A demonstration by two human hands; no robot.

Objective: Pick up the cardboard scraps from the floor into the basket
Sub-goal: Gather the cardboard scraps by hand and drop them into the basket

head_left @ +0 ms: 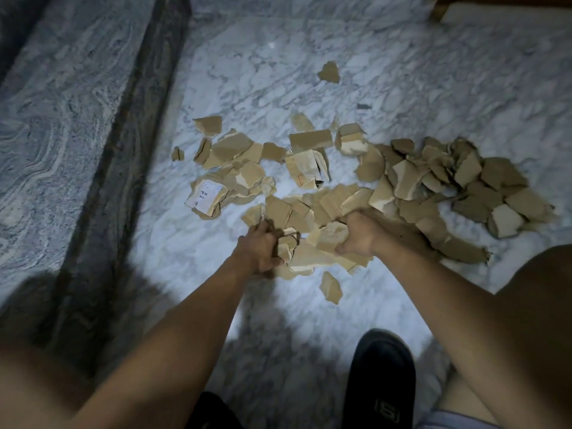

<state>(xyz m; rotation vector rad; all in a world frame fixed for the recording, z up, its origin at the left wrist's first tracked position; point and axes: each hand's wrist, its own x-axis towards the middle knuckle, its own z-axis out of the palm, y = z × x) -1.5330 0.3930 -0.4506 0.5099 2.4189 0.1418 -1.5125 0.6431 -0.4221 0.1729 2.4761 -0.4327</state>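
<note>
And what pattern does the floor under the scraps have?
White marble floor with grey veins; head view.

My left hand (pixel 261 247) and right hand (pixel 360 235) each grip scraps (pixel 309 140) at the near edge of a pile spread over the marble floor (pixel 272 63). A lone scrap (pixel 329 72) lies farther off. My black shoe (pixel 380 376) stands nearer me.

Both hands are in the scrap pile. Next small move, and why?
Probably lift the gathered bunch clear of the floor. The left hand and right hand both grip cardboard scraps at the near edge of the pile, so the grasp looks made. The basket is not in view, so which way to carry them cannot be told.
</note>
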